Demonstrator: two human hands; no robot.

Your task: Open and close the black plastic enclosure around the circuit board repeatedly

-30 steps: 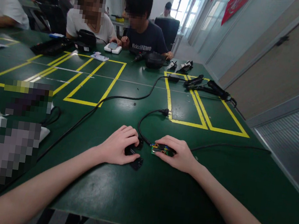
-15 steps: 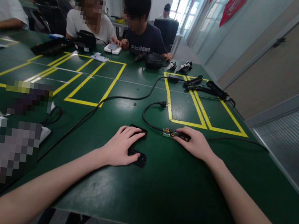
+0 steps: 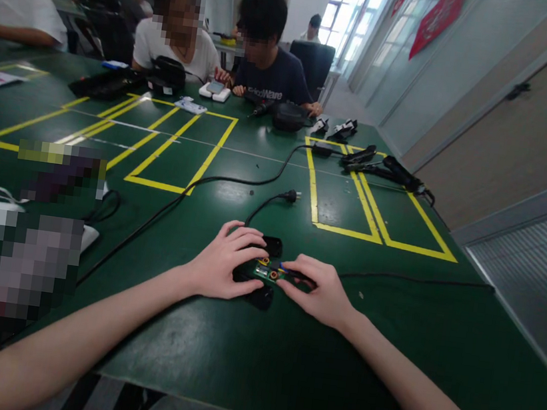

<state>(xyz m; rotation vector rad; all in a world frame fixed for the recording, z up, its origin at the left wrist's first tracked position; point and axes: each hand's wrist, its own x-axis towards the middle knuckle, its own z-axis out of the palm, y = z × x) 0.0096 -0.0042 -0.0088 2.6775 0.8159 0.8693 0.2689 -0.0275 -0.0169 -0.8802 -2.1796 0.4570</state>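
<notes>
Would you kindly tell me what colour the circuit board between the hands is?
The circuit board is green, as the head view shows.

I can't see the left ends of two black casing shells [image 3: 273, 246] under the left hand [image 3: 218, 265], nor whether the circuit board [image 3: 262, 272] between them touches either. At eight o'clock, pixelation masks items [image 3: 11, 264] on my feed; at one, the red banner's [image 3: 437, 21] lettering blurs.

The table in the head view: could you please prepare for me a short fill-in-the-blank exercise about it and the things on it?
The circuit board between the left hand and the right hand is ____ in colour.
The tape rectangles on the table are ____.
The plug points toward the picture's ____ edge.

Missing words: green; yellow; right.
</notes>
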